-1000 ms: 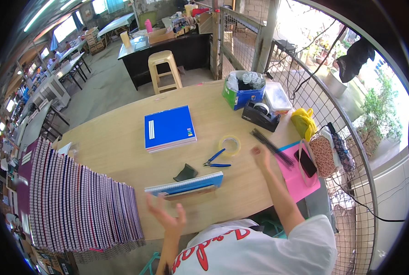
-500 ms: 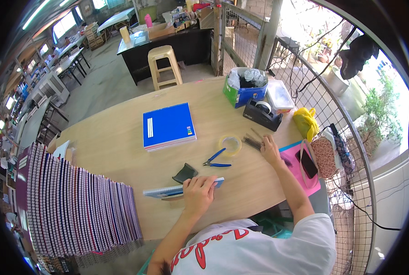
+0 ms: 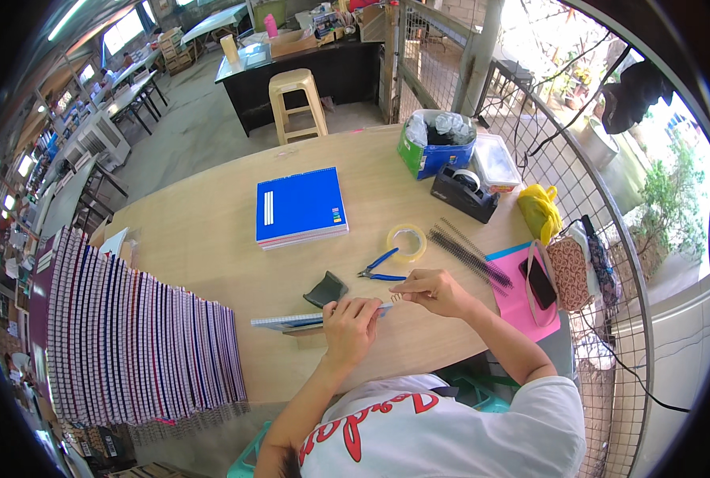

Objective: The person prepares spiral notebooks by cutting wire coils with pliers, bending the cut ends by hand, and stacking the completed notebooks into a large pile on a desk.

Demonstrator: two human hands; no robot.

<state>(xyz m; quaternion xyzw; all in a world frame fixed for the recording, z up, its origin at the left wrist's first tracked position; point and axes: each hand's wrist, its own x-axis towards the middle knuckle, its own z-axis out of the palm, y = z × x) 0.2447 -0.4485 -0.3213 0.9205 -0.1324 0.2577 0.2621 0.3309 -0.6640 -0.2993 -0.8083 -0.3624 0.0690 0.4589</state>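
My left hand is closed over a thin notebook, standing it on its long edge. Close to the notebook's right end, my right hand pinches a small spiral binding coil; most of the coil is hidden by the fingers. A dark, curved trough-like piece lies just beyond the notebook. Blue-handled cutting pliers rest open beyond my right hand, beside a roll of clear tape. Several dark binding coils lie in a loose bunch farther right.
Blue-covered notebooks lie stacked at the far middle, and a tall stack of spiral notebooks stands left. A black tape dispenser, a box, a yellow bag and a phone line the right side by the wire mesh.
My right hand has moved left from the bunch of coils to the notebook's right end, bringing a coil. My left hand still holds the notebook. The whole view has shifted slightly.
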